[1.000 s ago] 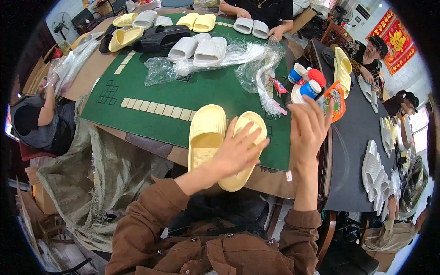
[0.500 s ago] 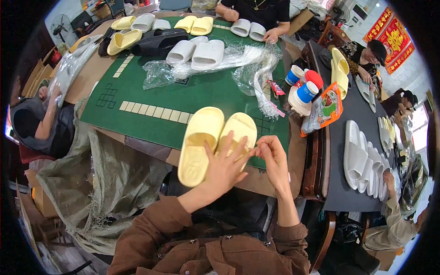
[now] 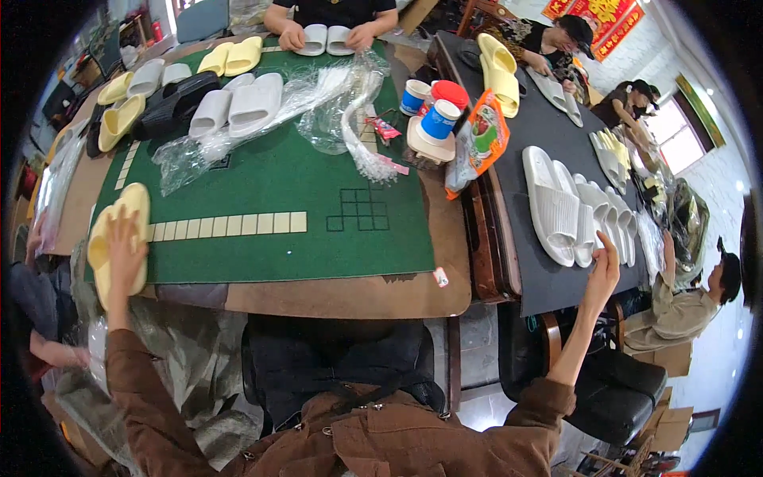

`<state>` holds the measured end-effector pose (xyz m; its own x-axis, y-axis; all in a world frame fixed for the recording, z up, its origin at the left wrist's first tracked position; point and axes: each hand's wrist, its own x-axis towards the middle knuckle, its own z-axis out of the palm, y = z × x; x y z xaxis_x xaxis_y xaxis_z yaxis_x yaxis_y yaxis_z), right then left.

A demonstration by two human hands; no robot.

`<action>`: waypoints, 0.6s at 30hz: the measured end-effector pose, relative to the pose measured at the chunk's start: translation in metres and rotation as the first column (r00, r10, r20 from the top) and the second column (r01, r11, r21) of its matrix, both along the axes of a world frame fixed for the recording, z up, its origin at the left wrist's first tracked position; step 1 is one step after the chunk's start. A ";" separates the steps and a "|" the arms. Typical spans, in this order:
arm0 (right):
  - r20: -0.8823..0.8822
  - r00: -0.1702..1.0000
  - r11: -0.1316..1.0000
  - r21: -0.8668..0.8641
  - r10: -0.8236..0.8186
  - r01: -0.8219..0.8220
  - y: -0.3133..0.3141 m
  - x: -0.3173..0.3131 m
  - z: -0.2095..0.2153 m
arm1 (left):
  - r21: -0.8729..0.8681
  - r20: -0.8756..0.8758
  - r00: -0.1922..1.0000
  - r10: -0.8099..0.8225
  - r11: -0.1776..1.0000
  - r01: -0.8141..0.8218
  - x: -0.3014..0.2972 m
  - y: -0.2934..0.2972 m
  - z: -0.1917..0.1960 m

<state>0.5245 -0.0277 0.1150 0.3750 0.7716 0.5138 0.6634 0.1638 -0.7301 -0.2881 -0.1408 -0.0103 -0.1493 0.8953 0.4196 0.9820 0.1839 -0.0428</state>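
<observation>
In the head view, the yellow pair [image 3: 137, 197] lies at the left end of the mat [image 3: 230, 258], its two slippers side by side, with the left hand [image 3: 123, 253] laid across them. That hand is open, fingers spread over the uppers; whether it grips or only presses cannot be told. The right hand [image 3: 606, 270] is raised by the near edge of the dark table [image 3: 548, 292], half open, forefinger stretched toward the grey row [image 3: 552, 203]; nothing shows in its hold, and whether it touches the nearest slipper is unclear from this angle.

As a judgement, handling of the yellow pair looks all but done: it sits together, off to one side, the left hand not yet off it. The grey row, close-packed, looks like work left to do. Any fastening on the yellow pair is too small to make out. Farther up the mat, white strands [image 3: 322, 97] lie in clear wrap beside a black pair [image 3: 179, 105], and a co-worker's hands [image 3: 292, 36] are at another grey pair [image 3: 315, 40], so plenty seems unfinished
</observation>
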 end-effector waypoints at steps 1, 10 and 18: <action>0.006 1.000 1.000 0.005 -0.016 0.016 0.009 0.025 -0.005 | -0.053 -0.002 1.000 -0.015 0.998 0.015 -0.027 -0.004 0.002; 0.611 0.790 0.997 -0.027 -0.046 0.079 0.098 0.054 0.004 | -0.130 0.127 0.979 0.162 0.981 -0.145 -0.090 -0.014 -0.025; 0.634 0.662 0.766 -0.628 0.400 0.139 0.102 0.036 0.052 | 0.045 0.054 0.994 0.093 0.994 -0.096 -0.037 -0.009 -0.032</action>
<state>0.5607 0.0747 0.1669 -0.0227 0.9996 -0.0150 0.9997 0.0225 -0.0124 -0.3251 -0.1501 -0.0420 -0.2548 0.8557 0.4504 0.9608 0.2765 0.0182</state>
